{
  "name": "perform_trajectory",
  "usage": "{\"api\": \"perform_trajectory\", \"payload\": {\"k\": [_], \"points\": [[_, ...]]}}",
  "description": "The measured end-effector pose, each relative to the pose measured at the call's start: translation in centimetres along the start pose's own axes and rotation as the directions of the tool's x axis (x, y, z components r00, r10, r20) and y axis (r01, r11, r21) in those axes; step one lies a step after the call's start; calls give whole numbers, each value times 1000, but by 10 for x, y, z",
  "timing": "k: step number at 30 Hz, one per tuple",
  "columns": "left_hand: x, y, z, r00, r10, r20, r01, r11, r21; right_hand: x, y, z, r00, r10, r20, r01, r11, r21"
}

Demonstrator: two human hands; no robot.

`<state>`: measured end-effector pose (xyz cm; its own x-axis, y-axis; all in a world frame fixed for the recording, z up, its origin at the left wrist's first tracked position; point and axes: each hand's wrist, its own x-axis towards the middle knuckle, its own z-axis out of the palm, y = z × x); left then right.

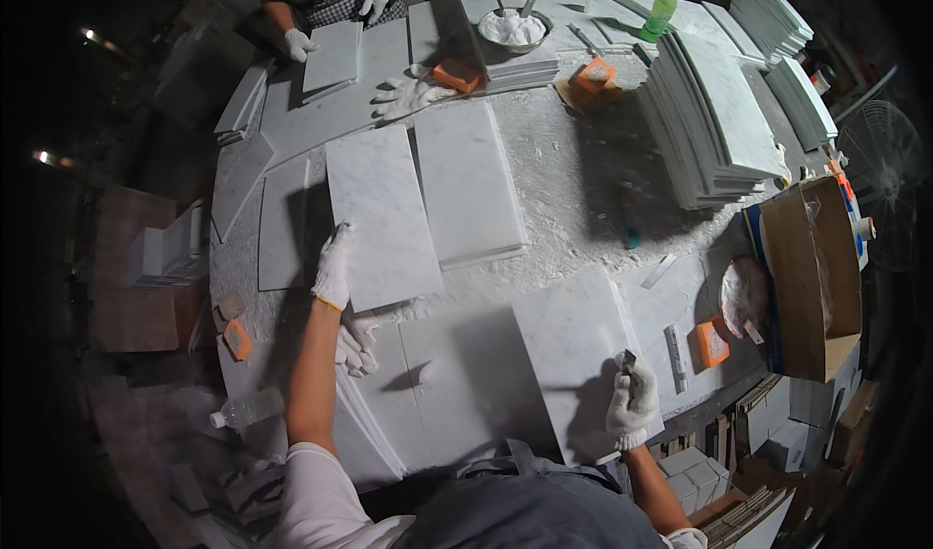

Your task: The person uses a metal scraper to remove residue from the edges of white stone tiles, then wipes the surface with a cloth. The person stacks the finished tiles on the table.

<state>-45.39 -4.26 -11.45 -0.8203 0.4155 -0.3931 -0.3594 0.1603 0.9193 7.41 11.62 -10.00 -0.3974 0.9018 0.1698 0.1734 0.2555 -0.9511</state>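
Marble slab (384,219), white with faint grey veining, is at the left middle of the dusty bench (559,175), just left of a short slab stack (471,185). The left hand (333,269), gloved, is clamped on its left long edge; the fingers beneath are hidden, and contact between slab and bench cannot be confirmed. The right hand (634,405), gloved, has its fingers closed on a small blade-like tool (629,358) over the right edge of a nearer slab (583,355).

Progress: judged to be partway. The nearer slab appears to be the piece being worked, and the clamped slab appears to be in handling, not yet set down for good. The tall slab stack (714,112) at the far right is squared up; whether it is finished or waiting cannot be determined. No surface fault can be made out at this range.

Orientation: the clamped slab's long axis runs away from the person, its far end leaning left and its near short edge facing the person. The nearer slab lies similarly, its far end angled left.
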Motion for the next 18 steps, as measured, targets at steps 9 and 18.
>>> {"api": "perform_trajectory", "payload": {"k": [9,18], "points": [[56,-2,-4,999,34,-3,-33,994,106,14,-13,4,993,-99,63,101,994,-41],[62,-4,2,1000,4,24,-7,994,113,12,-12,6,995,-90,42,95,983,-156]]}}
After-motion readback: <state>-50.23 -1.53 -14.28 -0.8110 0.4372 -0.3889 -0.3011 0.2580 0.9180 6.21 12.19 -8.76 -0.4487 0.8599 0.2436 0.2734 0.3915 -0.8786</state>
